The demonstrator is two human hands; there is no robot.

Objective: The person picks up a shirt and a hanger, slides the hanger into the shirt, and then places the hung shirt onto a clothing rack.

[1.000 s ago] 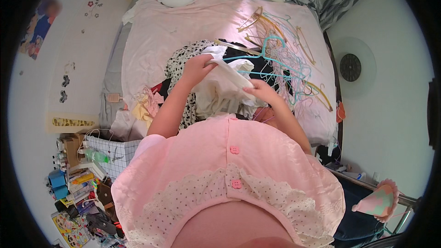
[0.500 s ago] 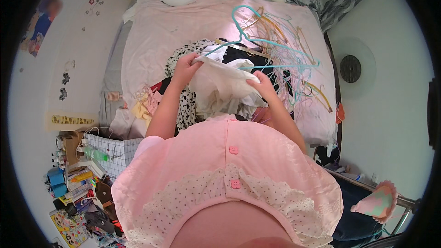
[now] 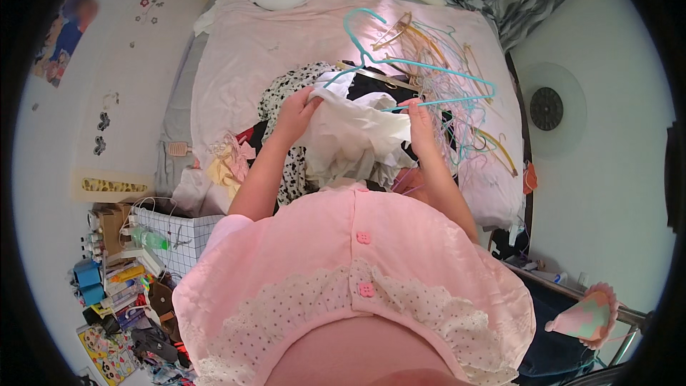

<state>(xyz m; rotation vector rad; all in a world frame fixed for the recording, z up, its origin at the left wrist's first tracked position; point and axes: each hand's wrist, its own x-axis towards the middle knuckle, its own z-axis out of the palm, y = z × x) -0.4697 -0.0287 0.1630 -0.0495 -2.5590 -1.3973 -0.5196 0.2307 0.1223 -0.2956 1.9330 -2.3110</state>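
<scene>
A white garment (image 3: 350, 132) hangs bunched between my hands above a pile of clothes. My left hand (image 3: 294, 114) grips its upper left edge, where the left end of a teal hanger (image 3: 429, 67) runs into the cloth. My right hand (image 3: 421, 125) is closed around the hanger's lower bar, beside the garment's right edge. The hanger's right half sticks out bare, and its hook points up and away from me. Beneath lie a white cloth with black spots (image 3: 289, 164) and black clothing (image 3: 382, 93).
Many tangled hangers (image 3: 457, 100) cover the right side of the pink-sheeted bed (image 3: 236, 50). A pink and yellow cloth heap (image 3: 230, 161) lies left of the pile. A white grid-patterned bin (image 3: 179, 236) stands at lower left, near cluttered small items. A wall fan (image 3: 547, 109) is at right.
My right hand has let go of the garment's right edge and moved up onto the hanger's lower bar. The hanger's hook has shifted left, and the garment's right side has spread upward.
</scene>
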